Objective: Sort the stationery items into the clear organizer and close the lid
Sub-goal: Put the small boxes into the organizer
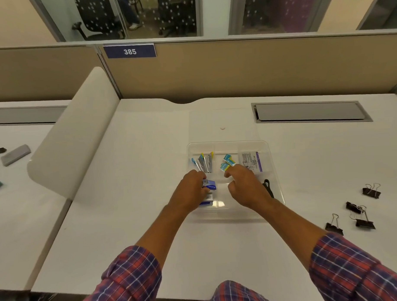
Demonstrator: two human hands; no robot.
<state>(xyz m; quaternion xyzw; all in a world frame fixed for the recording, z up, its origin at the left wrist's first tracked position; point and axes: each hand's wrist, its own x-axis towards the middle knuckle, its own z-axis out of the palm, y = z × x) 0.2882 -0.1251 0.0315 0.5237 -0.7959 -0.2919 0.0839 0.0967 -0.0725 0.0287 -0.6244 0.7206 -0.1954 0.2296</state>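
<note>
The clear organizer [270, 170] lies open on the white desk, its transparent lid [223, 118] flat behind it. Its far-left compartment holds several small staplers [203, 162]. Teal staple packets [227, 163] fill the far-middle one, and a white and purple packet [252, 161] sits at the far right. My left hand [191, 189] is shut on a blue staple box [209, 185] in the near-left compartment. My right hand [246, 184] hovers over the middle, forefinger touching the teal packets, holding nothing. A black item [268, 187] lies partly hidden behind that hand.
Several black binder clips [362, 221] lie loose on the desk to the right of the organizer. A grey cable hatch [311, 111] is set into the desk at the back right. A white divider panel [73, 136] borders the left. Grey items [15, 154] lie on the neighbouring desk.
</note>
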